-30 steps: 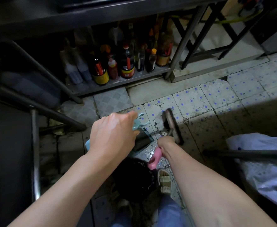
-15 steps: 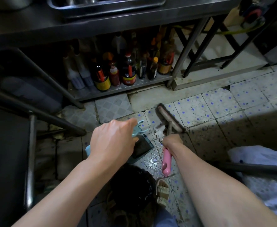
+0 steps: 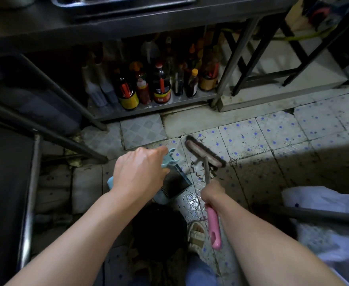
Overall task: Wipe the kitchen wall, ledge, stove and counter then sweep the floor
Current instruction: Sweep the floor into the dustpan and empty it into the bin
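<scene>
Presently the left hand (image 3: 137,172) grips the dustpan (image 3: 174,180) on the floor (image 3: 272,137), while the right hand (image 3: 211,193) grips the brush (image 3: 204,150), whose head lies crosswise just beyond the pan's mouth.

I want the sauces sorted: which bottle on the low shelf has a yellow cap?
The slim dark bottle right of the middle; its cap is yellow, while the big dark bottles nearby carry red caps.
</scene>
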Available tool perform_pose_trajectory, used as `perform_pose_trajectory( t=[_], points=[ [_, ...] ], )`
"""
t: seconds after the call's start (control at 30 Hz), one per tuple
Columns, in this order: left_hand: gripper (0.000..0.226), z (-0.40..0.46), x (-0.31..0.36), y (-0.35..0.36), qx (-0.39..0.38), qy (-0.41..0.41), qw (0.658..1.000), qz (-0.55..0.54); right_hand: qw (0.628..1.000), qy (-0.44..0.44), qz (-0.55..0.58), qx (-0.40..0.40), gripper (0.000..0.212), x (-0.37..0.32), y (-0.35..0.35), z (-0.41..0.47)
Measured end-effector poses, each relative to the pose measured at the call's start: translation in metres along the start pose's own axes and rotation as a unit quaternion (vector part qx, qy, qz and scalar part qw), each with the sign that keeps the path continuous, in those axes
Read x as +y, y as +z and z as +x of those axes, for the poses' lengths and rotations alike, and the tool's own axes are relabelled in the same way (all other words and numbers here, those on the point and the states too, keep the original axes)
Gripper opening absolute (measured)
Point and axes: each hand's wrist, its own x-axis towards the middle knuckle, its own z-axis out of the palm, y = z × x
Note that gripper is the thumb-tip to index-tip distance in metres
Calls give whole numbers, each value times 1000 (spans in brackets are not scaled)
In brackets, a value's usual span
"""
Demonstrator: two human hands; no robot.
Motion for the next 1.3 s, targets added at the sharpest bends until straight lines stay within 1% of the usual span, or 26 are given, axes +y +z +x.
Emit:
perform_pose_trajectory(
  t=[0.13, 0.23, 0.37, 0.5, 0.7, 0.8, 0.87, 0.97, 1.07, 1.2, 1.3],
  points=[
    [35, -4, -2, 3, -5, 24, 1000, 5, 999, 13, -15, 33, 36, 11, -5, -11],
    [34, -8, -7, 4, -6, 47, 999, 0, 999, 15, 34, 40, 29, 12, 0, -23],
    [34, -10, -15, 3, -7, 82, 997, -2, 990, 41, 119, 62, 28, 18, 12, -36],
    [35, -9, -17, 2, -12, 100, 995, -1, 986, 63, 131, 85, 28, 23, 7, -43],
    [30, -3, -14, 8, -6, 89, 996, -1, 978, 72, 176, 81, 30, 22, -12, -19],
    [26, 3, -10, 9, -6, 72, 997, -3, 980, 87, 168, 69, 31, 19, -16, -6],
    [29, 9, -9, 9, -7, 66, 998, 2, 980, 86, 169, 58, 31, 15, -13, 2],
    [34, 15, -6, 9, -12, 62, 998, -2, 980, 68, 184, 37, 35, 4, -1, 8],
    [35, 18, -4, 9, -15, 62, 998, 1, 978, 80, 185, 44, 36, -6, 13, 7],
    [28, 20, -5, 9, -16, 66, 998, -8, 977, 66, 196, 42, 33, -14, 33, 0],
    [19, 18, -9, 10, -13, 71, 997, -11, 982, 52, 179, 12, 35, -19, 48, -8]
  ],
)
